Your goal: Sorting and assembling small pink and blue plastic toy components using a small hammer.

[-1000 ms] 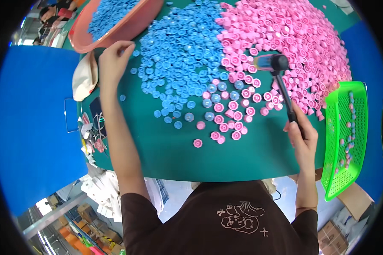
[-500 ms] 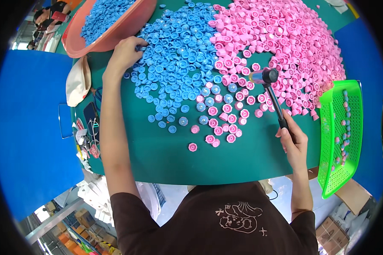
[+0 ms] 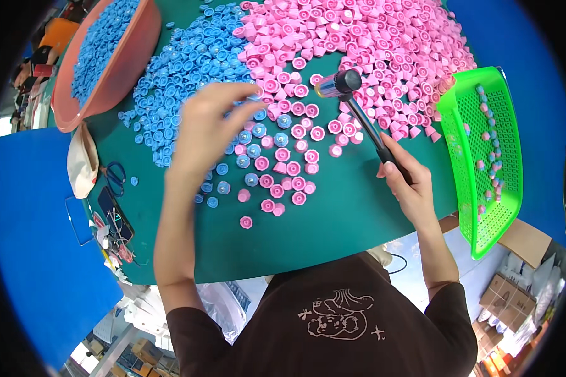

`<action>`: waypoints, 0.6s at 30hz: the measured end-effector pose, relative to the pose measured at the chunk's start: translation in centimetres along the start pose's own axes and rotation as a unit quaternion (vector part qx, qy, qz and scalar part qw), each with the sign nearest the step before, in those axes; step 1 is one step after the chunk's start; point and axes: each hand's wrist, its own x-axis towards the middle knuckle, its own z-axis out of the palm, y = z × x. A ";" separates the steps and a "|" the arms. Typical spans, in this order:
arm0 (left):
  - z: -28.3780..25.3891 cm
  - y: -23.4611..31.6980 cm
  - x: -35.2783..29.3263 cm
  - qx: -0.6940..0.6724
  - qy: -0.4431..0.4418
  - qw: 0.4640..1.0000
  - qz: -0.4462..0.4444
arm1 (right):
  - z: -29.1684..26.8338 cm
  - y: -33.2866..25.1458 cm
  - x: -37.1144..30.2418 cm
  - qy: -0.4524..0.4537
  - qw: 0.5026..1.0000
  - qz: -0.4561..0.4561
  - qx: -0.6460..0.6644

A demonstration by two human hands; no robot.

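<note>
My right hand (image 3: 407,179) is wrapped round the black handle of a mallet (image 3: 366,116). The mallet's head, black at one end and clear yellowish at the other, is raised by the pink cups. My left hand (image 3: 214,122), smeared by motion, pinches a small blue cap (image 3: 254,98) between thumb and fingertips. It hovers over the right side of a pile of blue caps (image 3: 170,81). Beside that, a large heap of pink cups (image 3: 390,50) spreads to the right. Several loose pink cups (image 3: 282,154) lie below, mixed with blue caps holding shiny centres (image 3: 253,151).
A tilted salmon-coloured basin (image 3: 135,60) of blue caps stands at the far left. On the right edge rests a green perforated basket (image 3: 462,169) with some pink-and-blue pieces. Along the left edge lie a cream pouch (image 3: 83,162), scissors (image 3: 114,178) and a phone (image 3: 115,213).
My left hand has come away from the blue pile, moving right with a blue cap. The mallet stays raised in my right hand. The whole view has shifted, moving the table contents leftward.
</note>
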 end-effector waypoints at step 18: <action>5.2 1.7 3.3 -0.017 -0.116 0.990 0.078 | -0.3 1.1 -0.6 0.004 0.999 -0.029 -0.029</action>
